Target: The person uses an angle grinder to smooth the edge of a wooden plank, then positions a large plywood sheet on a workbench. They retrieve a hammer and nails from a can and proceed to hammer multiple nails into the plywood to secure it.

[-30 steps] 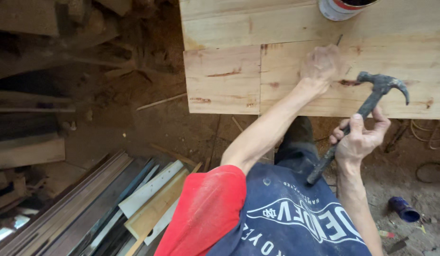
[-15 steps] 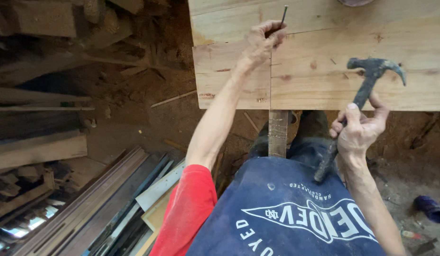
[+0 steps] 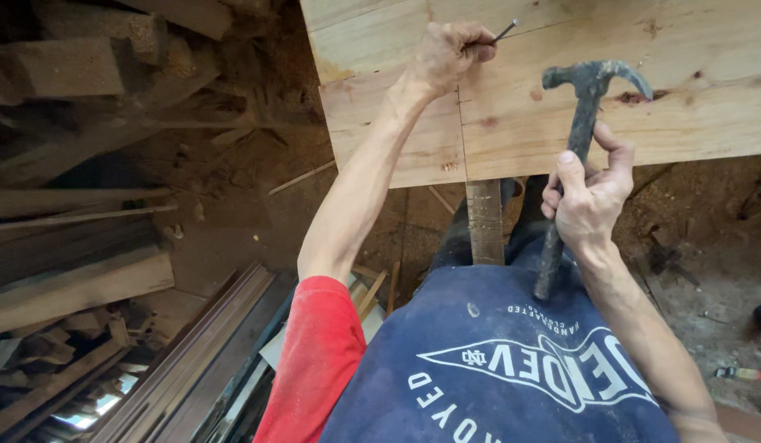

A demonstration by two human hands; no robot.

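Left hand [image 3: 446,53] pinching nail [image 3: 504,32] on plank [image 3: 561,107], right hand [image 3: 589,197] gripping hammer [image 3: 579,139]

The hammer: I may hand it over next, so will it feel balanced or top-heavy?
Probably top-heavy: the hammer has a solid metal claw head. The right hand holds mid-handle, likely easing that. Its dark handle looks rigid.
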